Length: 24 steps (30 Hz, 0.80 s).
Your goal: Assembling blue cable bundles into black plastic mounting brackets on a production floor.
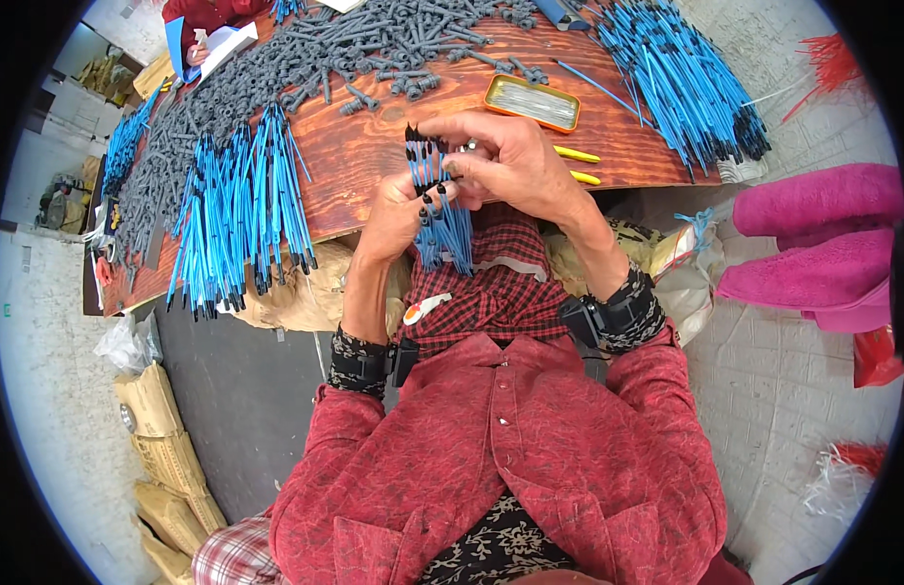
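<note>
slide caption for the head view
Left grip holding a bunch of blue sticks, right grip at its top, beside a wooden table heaped with grey parts.

- I see the left hand (pixel 391 210) gripping blue rods (pixel 447 239).
- I see the right hand (pixel 515 166) at their black tips (pixel 413 134), yellow handles (pixel 577 154) just beside it.
- On the table (pixel 354 185), I see grey plugs (pixel 354 49), more rods (pixel 681 88), a tin (pixel 559 127).
</note>
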{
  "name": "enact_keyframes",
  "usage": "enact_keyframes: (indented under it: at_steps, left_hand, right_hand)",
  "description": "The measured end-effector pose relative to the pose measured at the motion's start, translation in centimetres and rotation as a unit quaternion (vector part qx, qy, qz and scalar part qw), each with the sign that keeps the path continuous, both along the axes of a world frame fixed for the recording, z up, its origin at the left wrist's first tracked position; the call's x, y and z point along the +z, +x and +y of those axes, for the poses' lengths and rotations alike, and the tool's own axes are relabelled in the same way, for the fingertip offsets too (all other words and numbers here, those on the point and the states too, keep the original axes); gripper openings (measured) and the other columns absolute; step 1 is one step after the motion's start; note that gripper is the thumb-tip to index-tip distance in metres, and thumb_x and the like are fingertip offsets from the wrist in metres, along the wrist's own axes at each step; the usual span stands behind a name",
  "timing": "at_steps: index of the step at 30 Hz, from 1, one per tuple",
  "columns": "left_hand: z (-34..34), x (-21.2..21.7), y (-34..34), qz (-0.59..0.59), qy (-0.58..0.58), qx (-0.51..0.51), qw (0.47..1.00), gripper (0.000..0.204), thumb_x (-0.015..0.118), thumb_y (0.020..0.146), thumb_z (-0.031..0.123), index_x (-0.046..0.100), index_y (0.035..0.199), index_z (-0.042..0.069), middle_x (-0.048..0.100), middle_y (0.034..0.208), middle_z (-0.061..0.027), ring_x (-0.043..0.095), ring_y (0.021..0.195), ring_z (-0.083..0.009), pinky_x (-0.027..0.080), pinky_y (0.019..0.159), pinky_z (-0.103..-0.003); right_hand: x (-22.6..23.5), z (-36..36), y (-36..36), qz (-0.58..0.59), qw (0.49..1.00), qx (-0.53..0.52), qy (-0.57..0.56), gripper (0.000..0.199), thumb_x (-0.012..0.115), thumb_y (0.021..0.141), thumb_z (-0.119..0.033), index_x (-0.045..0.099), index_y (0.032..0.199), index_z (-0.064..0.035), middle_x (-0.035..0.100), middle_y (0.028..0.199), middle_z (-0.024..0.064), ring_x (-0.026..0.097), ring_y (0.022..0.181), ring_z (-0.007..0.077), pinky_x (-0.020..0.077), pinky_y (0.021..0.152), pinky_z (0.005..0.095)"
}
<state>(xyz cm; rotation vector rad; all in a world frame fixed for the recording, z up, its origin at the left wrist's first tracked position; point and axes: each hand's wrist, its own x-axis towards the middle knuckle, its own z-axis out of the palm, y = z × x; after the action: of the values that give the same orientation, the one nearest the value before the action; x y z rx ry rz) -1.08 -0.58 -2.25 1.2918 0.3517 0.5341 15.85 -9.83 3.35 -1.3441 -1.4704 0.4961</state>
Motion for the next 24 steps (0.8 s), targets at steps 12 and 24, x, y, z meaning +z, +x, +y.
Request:
enact_keyframes:
  at_steps: [12,24]
  left_hand:
    - [-0.8,0.6,0.8,0.013,0.01,0.06,0.998,0.017,0.073,0.092,0.015,0.074,0.107,0.006,0.07,0.088,0.0017,0.063,0.073,-0.0044,0.053,0.062,-0.022]
    - [0.3,-0.6,0.8,0.036,0.02,-0.008,0.999,0.009,0.067,0.095,0.014,0.068,0.089,0.007,0.069,0.085,0.0018,0.063,0.071,-0.0062,0.05,0.064,-0.021]
  right_hand:
    - [0.8,-0.6,0.0,0.161,0.984,-0.002,-0.071,0.023,0.072,0.089,-0.01,0.067,0.11,-0.0009,0.067,0.075,-0.0003,0.062,0.065,0.0028,0.0488,0.051,0.0202]
    - [0.6,0.3,-0.9,0.215,0.972,0.052,-0.08,0.026,0.068,0.092,-0.01,0.069,0.115,-0.0004,0.065,0.066,-0.0011,0.058,0.046,0.0043,0.0417,0.042,0.0203]
